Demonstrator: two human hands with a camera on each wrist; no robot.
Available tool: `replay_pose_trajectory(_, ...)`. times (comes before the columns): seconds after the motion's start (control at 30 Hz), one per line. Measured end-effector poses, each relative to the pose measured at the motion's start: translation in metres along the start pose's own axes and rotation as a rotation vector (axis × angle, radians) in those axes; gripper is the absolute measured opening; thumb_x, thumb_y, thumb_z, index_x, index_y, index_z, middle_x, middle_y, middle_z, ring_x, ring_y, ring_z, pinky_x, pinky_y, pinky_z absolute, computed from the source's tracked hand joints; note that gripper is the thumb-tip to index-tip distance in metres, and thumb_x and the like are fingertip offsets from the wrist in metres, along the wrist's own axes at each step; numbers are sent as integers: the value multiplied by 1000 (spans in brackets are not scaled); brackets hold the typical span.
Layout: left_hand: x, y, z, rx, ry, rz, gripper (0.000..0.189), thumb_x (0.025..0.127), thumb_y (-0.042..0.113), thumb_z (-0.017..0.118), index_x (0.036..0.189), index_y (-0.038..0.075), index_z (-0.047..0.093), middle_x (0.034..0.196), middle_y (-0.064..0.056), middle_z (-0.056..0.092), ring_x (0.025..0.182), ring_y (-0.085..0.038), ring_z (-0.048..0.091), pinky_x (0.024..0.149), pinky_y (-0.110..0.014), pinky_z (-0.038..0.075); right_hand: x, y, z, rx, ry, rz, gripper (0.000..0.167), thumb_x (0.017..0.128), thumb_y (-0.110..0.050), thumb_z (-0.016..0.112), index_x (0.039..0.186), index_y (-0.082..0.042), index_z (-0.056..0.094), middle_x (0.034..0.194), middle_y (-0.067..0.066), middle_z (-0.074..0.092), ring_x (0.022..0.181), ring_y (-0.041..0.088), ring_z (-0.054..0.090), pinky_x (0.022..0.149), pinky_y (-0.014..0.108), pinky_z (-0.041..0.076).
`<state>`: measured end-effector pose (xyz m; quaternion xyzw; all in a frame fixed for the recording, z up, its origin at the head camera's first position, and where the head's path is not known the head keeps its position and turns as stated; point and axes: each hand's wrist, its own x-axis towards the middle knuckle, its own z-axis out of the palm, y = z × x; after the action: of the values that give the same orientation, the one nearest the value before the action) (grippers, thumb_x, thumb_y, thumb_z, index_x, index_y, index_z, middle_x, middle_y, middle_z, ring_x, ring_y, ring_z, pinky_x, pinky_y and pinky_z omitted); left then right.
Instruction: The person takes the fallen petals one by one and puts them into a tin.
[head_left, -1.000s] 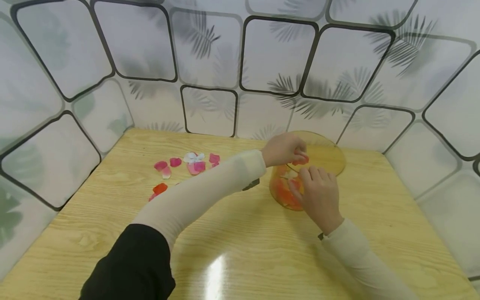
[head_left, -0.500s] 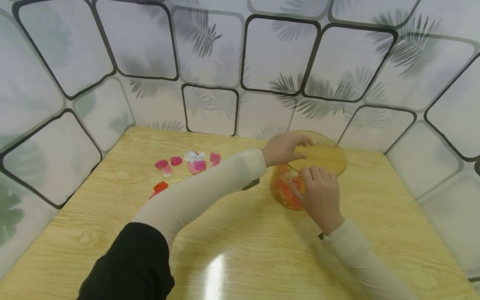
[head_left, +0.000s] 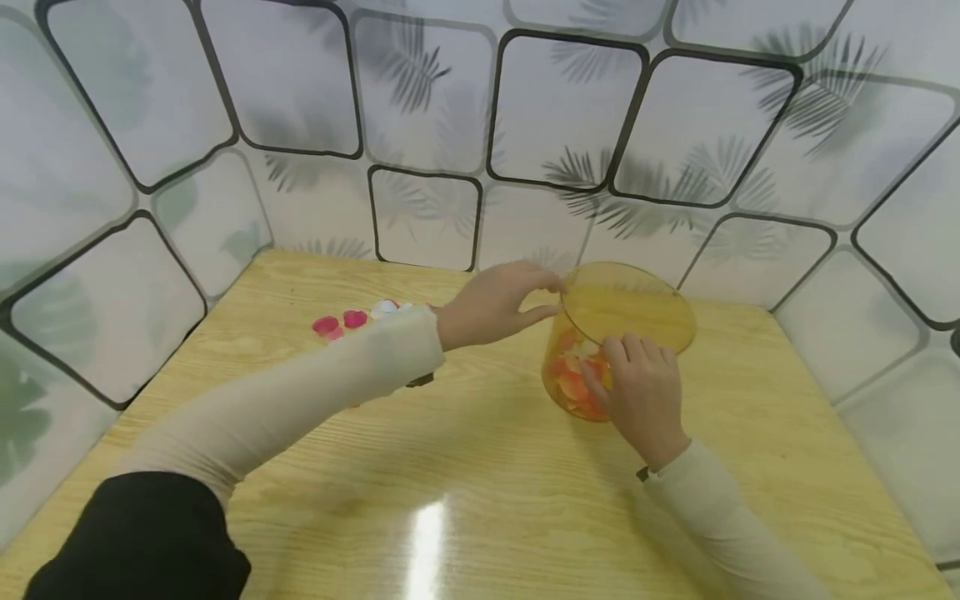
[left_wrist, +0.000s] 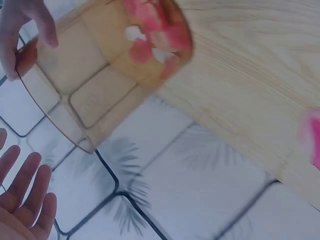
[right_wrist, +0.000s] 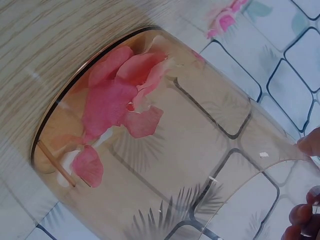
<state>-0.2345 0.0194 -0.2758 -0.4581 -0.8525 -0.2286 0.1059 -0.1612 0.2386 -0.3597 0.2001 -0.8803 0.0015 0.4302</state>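
A see-through amber container [head_left: 637,317] stands on the table with its wide mouth tilted toward the back. Inside, near its base, lie red, pink and white flower petals [head_left: 576,379], seen close up as pink petals [right_wrist: 110,102] in the right wrist view. My right hand [head_left: 643,404] grips the near rim between thumb and fingers. My left hand [head_left: 498,304] is just left of the rim, fingers and thumb spread, with nothing in them. In the left wrist view the left hand [left_wrist: 25,200] shows its relaxed fingers below the container's mouth.
Loose pink petals [head_left: 326,325] and a white petal [head_left: 385,308] lie at the table's left, partly hidden behind my left sleeve [head_left: 300,400]. The wooden table [head_left: 540,517] meets a patterned wall [head_left: 420,217] at the back and sides.
My left hand held a red petal over the container's mouth, let it go with fingers opening, then moved left away from the mouth. The right hand stays on the rim.
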Motion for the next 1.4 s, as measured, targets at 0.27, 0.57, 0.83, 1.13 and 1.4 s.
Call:
replay_pose_trajectory(0.27,-84,-35,-35,42,-172,-81,24,89,21,65,112,13,64,113,0,66,106,-19,61,93,-37,49,1,-1,0,-6,-12,4,31,84,-33,55,77,-4,50,64,10,48,54,29,45,50,36,29)
replay_pose_trajectory(0.57,-171,-85,-37,122,-390,-234,26,82,16,72,108,12,66,105,-2,69,95,-20,64,84,-38,53,0,-1,-1,-6,-15,1,33,85,-35,54,78,-4,51,64,11,50,54,29,46,50,36,30)
replay_pose_trajectory(0.83,-204,-105,-20,148,-502,-328,40,78,23,75,115,12,62,106,-6,64,89,-20,61,82,-39,54,1,-2,1,2,2,0,31,82,-32,60,77,-3,51,64,11,50,53,29,46,49,36,30)
replay_pose_trajectory(1.13,-208,-120,-8,169,-483,-338,42,78,22,77,114,11,60,101,-3,61,88,-18,57,80,-37,53,2,-2,0,-15,16,-10,31,81,-32,60,75,-3,50,62,10,48,51,27,42,47,32,26)
replay_pose_trajectory(1.4,-207,-122,-7,194,-458,-325,38,76,21,78,108,10,61,97,-3,60,84,-16,57,78,-36,54,2,-2,1,-14,13,-9,31,82,-32,59,76,-3,51,62,11,49,51,28,44,47,33,28)
